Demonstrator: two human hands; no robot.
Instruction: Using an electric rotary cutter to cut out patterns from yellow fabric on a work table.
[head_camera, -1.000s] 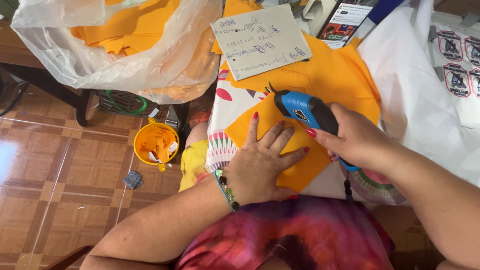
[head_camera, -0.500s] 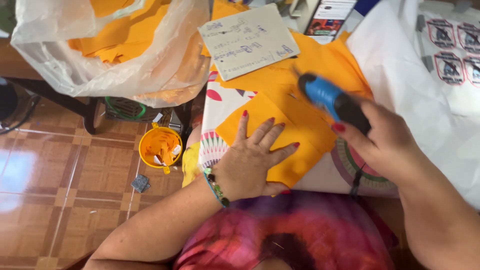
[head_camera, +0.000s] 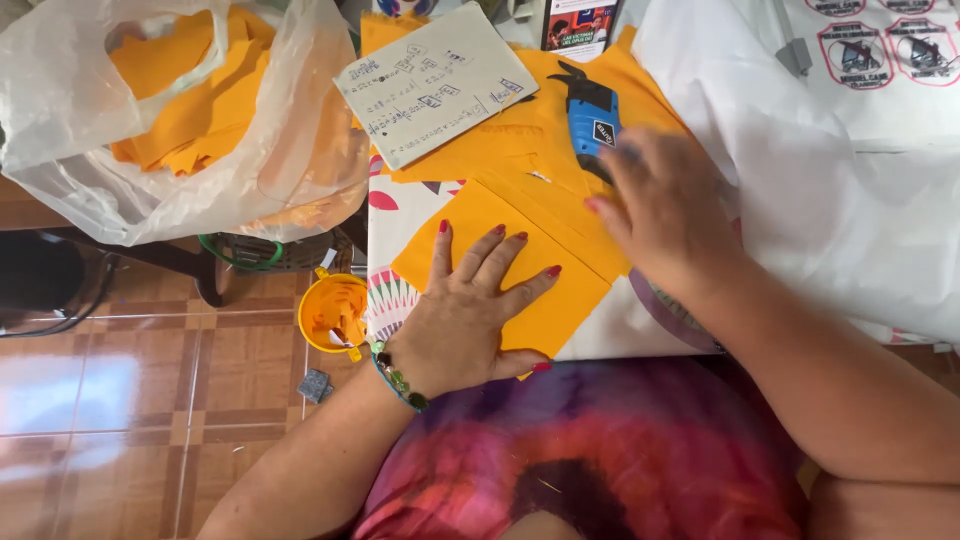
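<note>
Orange fabric is what both hands work on, in the one head view, looking down over the person's lap.

The left hand (head_camera: 470, 315) lies flat with fingers spread on an orange fabric piece (head_camera: 545, 300), pressing it onto the bench (head_camera: 610, 335); it grips nothing. This piece sits at the bench's near edge, turned like a diamond, its upper right edge touching a larger sheet of orange fabric (head_camera: 520, 140) farther back.

The right hand (head_camera: 665, 215) is blurred, palm down, fingers loosely open; its fingertips are at or just over the near end of a blue hand-held tool (head_camera: 590, 115). Whether they touch it, I cannot tell. The tool lies on the larger sheet, directly beyond the right hand, its long axis running away from the person and slightly left. The right hand is far nearer to it; the left is well apart.

Beside the tool, to the left, a handwritten card (head_camera: 430, 80) rests on the fabric. A clear plastic bag (head_camera: 290, 150) of orange scraps lies further left, a small orange cup (head_camera: 330, 310) below it near the floor, and white printed cloth (head_camera: 850, 170) on the right.
</note>
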